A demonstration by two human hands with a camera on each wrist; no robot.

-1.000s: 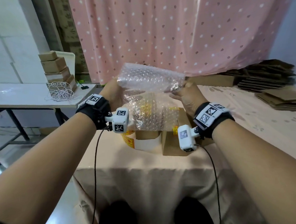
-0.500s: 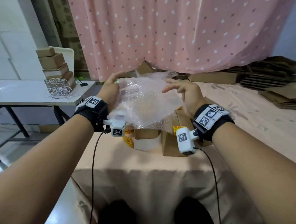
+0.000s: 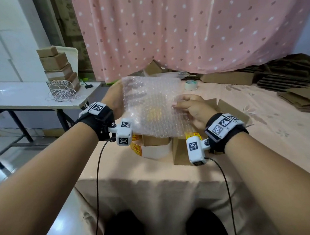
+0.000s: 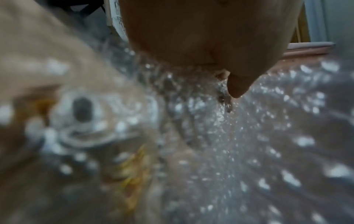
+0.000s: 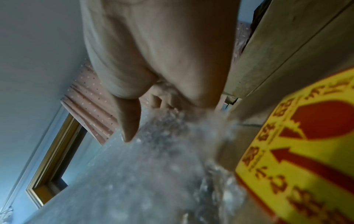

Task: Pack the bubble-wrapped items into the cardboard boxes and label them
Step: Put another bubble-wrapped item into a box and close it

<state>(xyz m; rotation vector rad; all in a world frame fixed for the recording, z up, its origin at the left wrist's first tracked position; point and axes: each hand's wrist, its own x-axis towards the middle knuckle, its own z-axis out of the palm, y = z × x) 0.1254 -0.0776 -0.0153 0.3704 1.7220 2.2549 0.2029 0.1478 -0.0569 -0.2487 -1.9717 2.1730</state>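
Observation:
A clear bubble-wrap sheet is held up flat over the table, above an open cardboard box with a yellow and red warning label. My left hand grips the sheet's left edge, its fingers mostly hidden behind the wrap. My right hand pinches the right edge with curled fingers. The left wrist view shows the thumb pressing on the bubble wrap. In the right wrist view the thumb lies on the bubble wrap. A roll of yellow warning labels sits under the sheet, beside the box.
A tape roll lies farther back on the cloth-covered table. Flattened cardboard is stacked at the right. At the left, a white side table carries stacked small boxes and a tangle of string. A pink curtain hangs behind.
The bubble wrap was bunched and raised a second ago; it is now spread flat and lower over the box. My right hand has moved from resting on top to pinching the right edge.

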